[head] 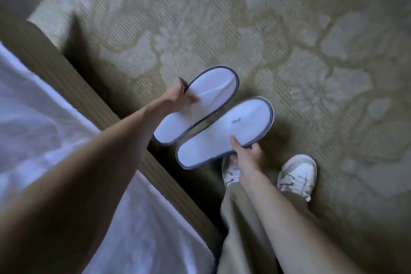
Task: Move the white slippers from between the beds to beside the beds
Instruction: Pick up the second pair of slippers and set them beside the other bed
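Note:
Two white slippers with dark grey trim hang side by side above the carpet, toes pointing up and to the right. My left hand (pixel 180 98) pinches the left edge of the left slipper (pixel 206 100). The right slipper (pixel 224 131) carries a small grey logo, and my right hand (pixel 244 151) grips its lower right edge with the thumb on top. Both slippers are close to the bed's side, just right of its base. Whether they touch the floor I cannot tell.
A bed with white sheets (pixel 44 118) and a striped olive base (pixel 73 78) fills the left. Floral patterned carpet (pixel 289 40) spreads across the rest. My own feet in white and grey sneakers (pixel 298 176) and beige trousers (pixel 244 229) stand below the slippers.

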{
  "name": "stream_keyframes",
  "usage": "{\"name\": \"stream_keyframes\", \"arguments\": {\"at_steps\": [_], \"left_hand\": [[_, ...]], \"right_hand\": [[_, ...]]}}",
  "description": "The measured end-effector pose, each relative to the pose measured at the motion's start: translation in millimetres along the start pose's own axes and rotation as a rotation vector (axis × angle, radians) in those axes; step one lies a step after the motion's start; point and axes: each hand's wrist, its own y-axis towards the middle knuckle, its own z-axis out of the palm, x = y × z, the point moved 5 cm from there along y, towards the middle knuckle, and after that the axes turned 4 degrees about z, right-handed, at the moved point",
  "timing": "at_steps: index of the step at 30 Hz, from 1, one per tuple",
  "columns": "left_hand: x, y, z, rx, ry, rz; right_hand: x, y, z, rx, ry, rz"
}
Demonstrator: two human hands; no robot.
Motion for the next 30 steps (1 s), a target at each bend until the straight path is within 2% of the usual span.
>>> {"name": "stream_keyframes", "arguments": {"at_steps": [7, 13, 20, 26, 30], "left_hand": [[15.7, 65.6, 50.9, -0.048, -0.090, 0.106], [24.8, 81.6, 59.8, -0.093, -0.136, 0.087], [20.6, 84.5, 50.1, -0.285, -0.025, 0.147], [20.0, 72.4, 49.9, -0.441, 0.128, 0.141], [23.4, 55.9, 59.2, -0.480, 0.080, 0.077]], "right_hand": [[3.4, 85.6, 1.2, -0.036, -0.087, -0.073], [13.1, 116.9, 7.3, -0.085, -0.167, -0.121], [16.9, 122.2, 16.2, -0.227, -0.330, -0.223], [40.8, 106.4, 14.7, -0.339, -0.797, -0.260], [47.4, 90.3, 12.9, -0.303, -1.037, -0.251]]}}
